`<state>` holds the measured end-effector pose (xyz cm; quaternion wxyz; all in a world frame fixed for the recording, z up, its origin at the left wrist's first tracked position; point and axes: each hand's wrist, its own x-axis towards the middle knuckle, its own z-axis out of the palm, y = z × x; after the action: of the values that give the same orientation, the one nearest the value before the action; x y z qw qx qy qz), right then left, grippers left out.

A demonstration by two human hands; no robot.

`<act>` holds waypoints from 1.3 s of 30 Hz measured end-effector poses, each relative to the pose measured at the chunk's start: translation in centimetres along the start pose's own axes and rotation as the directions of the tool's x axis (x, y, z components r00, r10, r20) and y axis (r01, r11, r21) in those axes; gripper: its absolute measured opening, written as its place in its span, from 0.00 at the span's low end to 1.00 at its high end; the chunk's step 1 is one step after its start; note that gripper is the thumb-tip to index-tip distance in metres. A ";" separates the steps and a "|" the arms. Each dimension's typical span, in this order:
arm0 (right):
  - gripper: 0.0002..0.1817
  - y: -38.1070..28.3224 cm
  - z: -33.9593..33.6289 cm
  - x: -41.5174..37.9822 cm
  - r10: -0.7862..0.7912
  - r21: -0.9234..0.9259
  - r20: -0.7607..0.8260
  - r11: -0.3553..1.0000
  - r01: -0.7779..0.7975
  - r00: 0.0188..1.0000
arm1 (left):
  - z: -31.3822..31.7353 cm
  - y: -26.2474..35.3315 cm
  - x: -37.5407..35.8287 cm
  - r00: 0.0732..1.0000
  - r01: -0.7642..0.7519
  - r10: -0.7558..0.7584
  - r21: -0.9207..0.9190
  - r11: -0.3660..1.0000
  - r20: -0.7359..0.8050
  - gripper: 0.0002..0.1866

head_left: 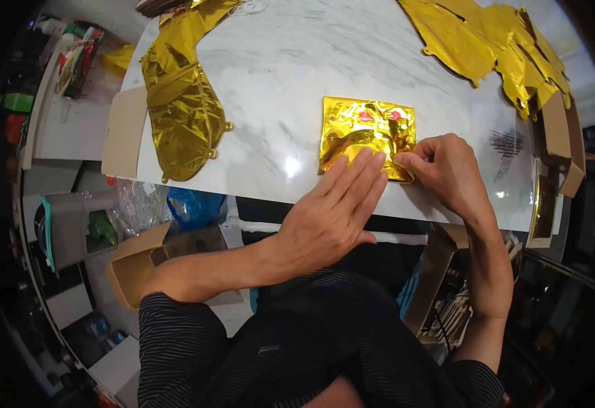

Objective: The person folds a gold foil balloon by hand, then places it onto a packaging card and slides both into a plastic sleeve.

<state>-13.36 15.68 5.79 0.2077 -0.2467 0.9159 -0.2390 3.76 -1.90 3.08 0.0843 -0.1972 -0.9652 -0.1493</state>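
Note:
A gold foil balloon (338, 115), folded into a flat square, lies near the front edge of the marble-patterned table (277, 88). Two small red marks show near its top. My left hand (331, 211) reaches across from the left, with its straight fingers lying flat on the lower part of the square. My right hand (450, 170) is closed at the square's right edge, with thumb and index finger pinching the foil there. The fingertips partly hide what they grip.
A long, flat gold foil balloon (185, 115) lies on the table's left side. More gold foil balloons (474, 41) are heaped at the back right. A cardboard box (556, 136) stands at the right edge. Below the table are an open carton (138, 262) and a blue plastic bag (194, 206).

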 end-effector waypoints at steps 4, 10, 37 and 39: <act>0.20 0.2 0.0 0.1 -0.002 -0.008 0.003 1.000 0.002 1.000 | 0.7 -0.4 0.5 0.998 0.062 -0.061 -0.038 0.997 0.014 0.54; 0.20 -0.1 -0.2 0.1 0.017 -0.021 0.031 1.000 -0.017 0.999 | 1.3 -1.3 0.4 0.998 0.044 -0.042 -0.047 0.998 0.046 0.57; 0.18 3.1 3.4 -7.7 -0.108 0.249 -0.368 0.945 0.210 0.923 | 1.0 -1.3 1.1 0.981 0.053 -0.057 0.023 0.998 0.187 0.54; 0.18 3.0 3.3 -7.4 -0.020 0.395 -0.304 0.907 0.144 0.953 | 0.9 -1.3 1.2 0.979 0.058 -0.064 0.037 0.998 0.195 0.52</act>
<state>-6.92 20.90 3.49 0.1067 -0.1978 0.8540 -0.4692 2.07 -2.34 2.17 -0.0129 -0.1800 -0.9767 -0.1165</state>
